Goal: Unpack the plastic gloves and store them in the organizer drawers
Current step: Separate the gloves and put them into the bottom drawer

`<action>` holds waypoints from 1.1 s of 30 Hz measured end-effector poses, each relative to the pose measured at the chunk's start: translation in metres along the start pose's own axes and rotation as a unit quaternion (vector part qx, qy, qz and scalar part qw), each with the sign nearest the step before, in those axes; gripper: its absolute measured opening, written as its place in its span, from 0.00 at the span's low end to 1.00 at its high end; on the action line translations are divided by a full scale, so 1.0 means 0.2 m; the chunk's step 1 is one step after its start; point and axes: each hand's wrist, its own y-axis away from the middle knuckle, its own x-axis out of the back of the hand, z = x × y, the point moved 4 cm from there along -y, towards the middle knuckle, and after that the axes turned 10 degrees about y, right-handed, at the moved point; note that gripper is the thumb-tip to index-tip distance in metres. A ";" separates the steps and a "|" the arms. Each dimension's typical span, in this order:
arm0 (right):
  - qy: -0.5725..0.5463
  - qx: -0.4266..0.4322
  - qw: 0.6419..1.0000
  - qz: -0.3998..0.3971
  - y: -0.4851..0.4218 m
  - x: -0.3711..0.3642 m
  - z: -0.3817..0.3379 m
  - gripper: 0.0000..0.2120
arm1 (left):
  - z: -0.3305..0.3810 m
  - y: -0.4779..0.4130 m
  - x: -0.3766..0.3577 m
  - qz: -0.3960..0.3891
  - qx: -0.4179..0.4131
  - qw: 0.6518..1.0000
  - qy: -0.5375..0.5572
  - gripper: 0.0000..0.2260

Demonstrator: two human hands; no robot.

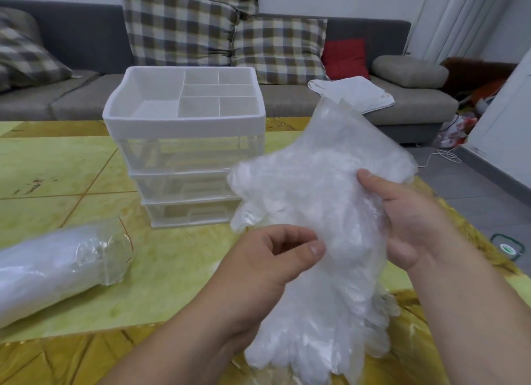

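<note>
In the head view we saw a loose bundle of plastic gloves [324, 197] held up over the table [57, 160]. The left hand [275, 249] pinched its lower edge and the right hand [402, 220] gripped its side. Unpacking looked under way, but we judged nothing stored yet. The organizer [184, 125] stood just behind, its drawers [186, 189] closed and in need of opening first. A second bag of gloves [51, 266] lay apart at left.

Gloves [330, 197] partly screen organizer [184, 125] drawer fronts [184, 183] (seemingly shut); top tray [152, 97] reachable.
</note>
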 end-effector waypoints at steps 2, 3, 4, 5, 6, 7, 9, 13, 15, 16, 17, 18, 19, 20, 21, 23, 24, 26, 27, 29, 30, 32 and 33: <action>0.002 -0.001 1.000 0.004 0.00 0.00 0.01 0.27 | 0.01 0.00 0.01 -0.006 0.007 0.999 0.037 0.04; -0.001 -0.002 1.000 0.005 0.00 0.00 0.01 0.26 | 0.01 -0.01 0.01 -0.007 0.011 0.998 0.065 0.02; -0.005 -0.003 1.000 0.004 0.01 -0.01 0.01 0.24 | 0.01 -0.01 0.00 -0.003 0.019 0.994 0.106 0.04; -0.008 -0.004 1.000 0.003 0.01 -0.01 0.00 0.22 | 0.02 -0.01 0.00 0.002 0.030 0.987 0.155 0.06; -0.008 -0.006 1.000 0.004 0.01 -0.01 0.00 0.19 | 0.02 -0.01 0.00 0.005 0.039 0.978 0.205 0.05; -0.008 -0.008 1.000 0.004 0.01 -0.01 0.00 0.18 | 0.03 -0.02 0.00 0.005 0.045 0.967 0.253 0.05; -0.009 -0.010 1.000 0.001 0.02 -0.01 0.00 0.21 | 0.04 -0.02 0.00 -0.010 0.042 0.950 0.308 0.09; -0.005 -0.013 1.000 -0.007 0.02 -0.02 0.01 0.24 | 0.03 -0.02 0.01 -0.036 0.016 0.968 0.249 0.15; -0.010 -0.015 1.000 -0.010 0.02 -0.04 0.02 0.25 | 0.02 -0.03 0.02 -0.025 0.003 0.974 0.227 0.13; -0.013 -0.015 1.000 -0.010 0.02 -0.04 0.01 0.25 | 0.02 -0.03 0.02 -0.014 -0.003 0.974 0.227 0.11; -0.015 -0.013 1.000 -0.008 0.02 -0.04 0.01 0.24 | 0.02 -0.04 0.03 -0.002 -0.008 0.973 0.229 0.09; -0.018 -0.009 1.000 -0.006 0.03 -0.04 0.00 0.23 | 0.02 -0.04 0.04 0.012 -0.011 0.973 0.232 0.07; -0.022 -0.005 1.000 -0.005 0.03 -0.04 0.00 0.22 | 0.01 -0.05 0.05 0.026 -0.014 0.972 0.235 0.07; -0.025 -0.002 1.000 -0.005 0.04 -0.04 0.00 0.21 | 0.01 -0.06 0.05 0.035 -0.013 0.970 0.242 0.10; -0.027 0.001 1.000 -0.006 0.04 -0.04 -0.01 0.20 | 0.01 -0.06 0.05 0.039 -0.012 0.968 0.248 0.11; -0.027 0.007 1.000 -0.004 0.04 -0.04 -0.01 0.22 | 0.01 -0.05 0.05 0.033 -0.015 0.971 0.236 0.11; -0.026 0.008 1.000 0.000 0.04 -0.04 -0.01 0.23 | 0.02 -0.05 0.05 0.035 -0.024 0.977 0.208 0.11; -0.023 0.007 1.000 0.006 0.04 -0.03 -0.01 0.24 | 0.01 -0.05 0.09 0.052 -0.054 0.993 0.090 0.10; -0.022 0.006 1.000 0.007 0.04 -0.02 -0.01 0.24 | -0.01 -0.06 0.11 0.062 -0.066 0.996 0.011 0.09; -0.023 0.002 1.000 0.009 0.03 -0.02 -0.01 0.24 | -0.03 -0.07 0.14 0.070 -0.061 0.988 -0.120 0.08; -0.026 0.000 1.000 0.010 0.03 -0.01 -0.01 0.24 | -0.05 -0.08 0.16 0.071 -0.046 0.984 -0.157 0.08; -0.029 -0.004 1.000 0.010 0.03 -0.01 -0.01 0.24 | -0.05 -0.08 0.20 0.076 -0.015 0.977 -0.201 0.08; -0.030 -0.006 0.999 0.006 0.04 -0.01 -0.01 0.24 | -0.03 -0.09 0.22 0.075 -0.005 0.969 -0.237 0.09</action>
